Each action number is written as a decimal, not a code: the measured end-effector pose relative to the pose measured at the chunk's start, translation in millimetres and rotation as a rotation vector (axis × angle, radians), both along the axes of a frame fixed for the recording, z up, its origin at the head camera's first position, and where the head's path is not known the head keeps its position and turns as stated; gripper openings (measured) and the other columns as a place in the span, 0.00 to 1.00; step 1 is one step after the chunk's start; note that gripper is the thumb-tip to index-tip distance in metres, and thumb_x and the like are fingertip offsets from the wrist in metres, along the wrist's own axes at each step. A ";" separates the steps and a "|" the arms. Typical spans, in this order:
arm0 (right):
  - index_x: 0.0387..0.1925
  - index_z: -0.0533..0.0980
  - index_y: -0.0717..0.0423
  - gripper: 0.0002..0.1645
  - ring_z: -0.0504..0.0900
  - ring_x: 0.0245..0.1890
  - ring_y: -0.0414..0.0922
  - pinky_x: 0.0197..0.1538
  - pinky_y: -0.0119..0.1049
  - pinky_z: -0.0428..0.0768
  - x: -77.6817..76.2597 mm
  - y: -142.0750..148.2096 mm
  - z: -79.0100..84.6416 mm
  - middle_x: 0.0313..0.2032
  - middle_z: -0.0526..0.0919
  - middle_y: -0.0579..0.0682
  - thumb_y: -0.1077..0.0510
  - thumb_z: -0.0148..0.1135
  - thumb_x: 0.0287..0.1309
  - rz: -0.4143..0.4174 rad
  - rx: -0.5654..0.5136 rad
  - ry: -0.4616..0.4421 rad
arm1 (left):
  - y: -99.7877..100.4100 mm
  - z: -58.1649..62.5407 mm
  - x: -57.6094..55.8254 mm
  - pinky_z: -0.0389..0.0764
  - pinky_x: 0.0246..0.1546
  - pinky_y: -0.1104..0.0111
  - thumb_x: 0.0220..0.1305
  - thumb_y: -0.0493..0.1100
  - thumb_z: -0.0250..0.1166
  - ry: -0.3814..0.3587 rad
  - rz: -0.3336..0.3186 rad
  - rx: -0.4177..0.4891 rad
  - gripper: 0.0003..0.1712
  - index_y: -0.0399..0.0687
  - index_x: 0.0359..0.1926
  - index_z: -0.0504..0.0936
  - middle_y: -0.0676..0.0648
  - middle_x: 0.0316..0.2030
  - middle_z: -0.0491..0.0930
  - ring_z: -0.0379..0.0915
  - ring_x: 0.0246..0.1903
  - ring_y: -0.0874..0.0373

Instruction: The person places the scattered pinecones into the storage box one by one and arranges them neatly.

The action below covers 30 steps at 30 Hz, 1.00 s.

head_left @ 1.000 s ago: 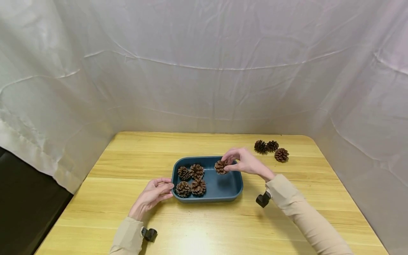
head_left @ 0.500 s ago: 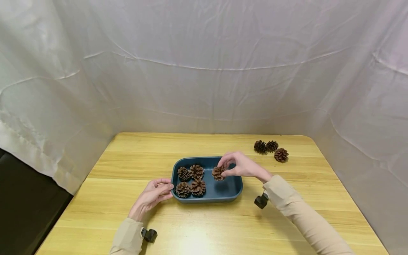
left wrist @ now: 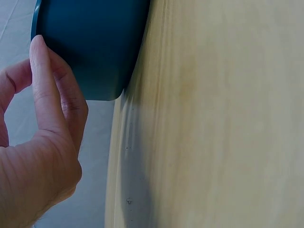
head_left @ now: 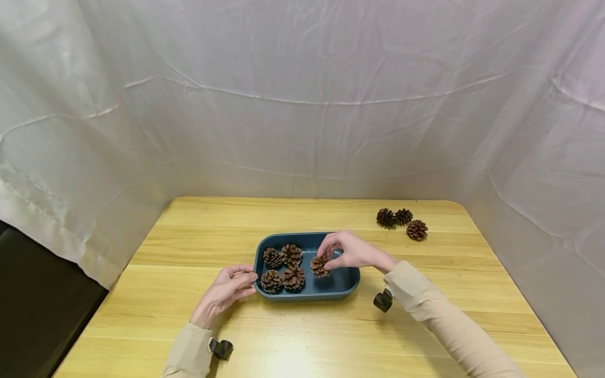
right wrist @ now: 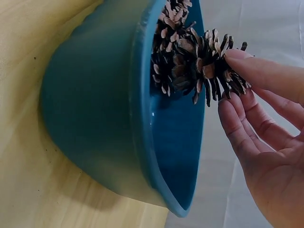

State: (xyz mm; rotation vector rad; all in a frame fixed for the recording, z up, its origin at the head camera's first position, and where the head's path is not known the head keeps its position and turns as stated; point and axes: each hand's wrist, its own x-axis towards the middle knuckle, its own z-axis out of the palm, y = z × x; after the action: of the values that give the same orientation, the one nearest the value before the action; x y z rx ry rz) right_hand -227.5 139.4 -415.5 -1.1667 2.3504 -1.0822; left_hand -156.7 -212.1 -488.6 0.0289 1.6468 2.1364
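In the head view, a dark blue rectangular tub (head_left: 307, 297) holds several brown pine cones (head_left: 293, 277) grouped in its left half. My right hand (head_left: 352, 252) pinches another pine cone (head_left: 319, 266) between thumb and fingertips, over the tub's middle, just right of the group. The right wrist view shows this held pine cone (right wrist: 213, 66) at rim height, its scales spread and thumb on top. My left hand (head_left: 229, 286) grips the tub's left end, thumb at the rim. Up close in the left wrist view, the left hand's thumb (left wrist: 45, 90) meets the blue rim and other fingers sit behind it.
Three more pine cones (head_left: 416, 230) lie on the wooden table (head_left: 198, 226) at its far right corner. Pale curtains (head_left: 302, 131) enclose the table at the back and sides. Small black wrist cameras (head_left: 383, 300) hang beside both sleeves.
My right hand has moved left and toward me with the pine cone, from the tub's far side to its middle. The left hand and the tub have stayed in place.
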 end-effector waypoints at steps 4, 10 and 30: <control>0.43 0.84 0.59 0.12 0.82 0.39 0.41 0.48 0.48 0.87 0.2 -2.7 -1.4 0.44 0.84 0.54 0.64 0.73 0.55 0.018 0.023 -0.011 | 0.2 -0.4 -0.6 0.88 0.39 0.75 0.71 0.31 0.57 0.002 0.002 -0.009 0.11 0.34 0.52 0.69 0.55 0.34 0.82 0.81 0.32 0.66; 0.42 0.83 0.59 0.11 0.81 0.38 0.40 0.48 0.50 0.87 0.3 -5.8 -4.6 0.44 0.84 0.54 0.63 0.73 0.56 0.046 0.038 -0.029 | 0.4 -0.4 -0.5 0.88 0.39 0.75 0.71 0.31 0.57 -0.001 0.003 -0.017 0.12 0.33 0.53 0.69 0.55 0.34 0.82 0.81 0.32 0.66; 0.43 0.83 0.58 0.12 0.82 0.38 0.39 0.46 0.46 0.88 -1.5 -11.9 -18.4 0.43 0.84 0.54 0.63 0.73 0.56 0.096 0.060 -0.012 | -0.4 -2.8 -2.1 0.88 0.39 0.75 0.71 0.31 0.57 -0.013 0.010 -0.020 0.14 0.32 0.54 0.67 0.55 0.34 0.82 0.81 0.32 0.66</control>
State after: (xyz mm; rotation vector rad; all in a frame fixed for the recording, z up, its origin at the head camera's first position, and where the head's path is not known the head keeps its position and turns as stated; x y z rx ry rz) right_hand -229.0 127.5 -433.9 -1.2341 2.2759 -0.9778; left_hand -158.8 -212.5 -491.5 0.0001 1.6644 2.1227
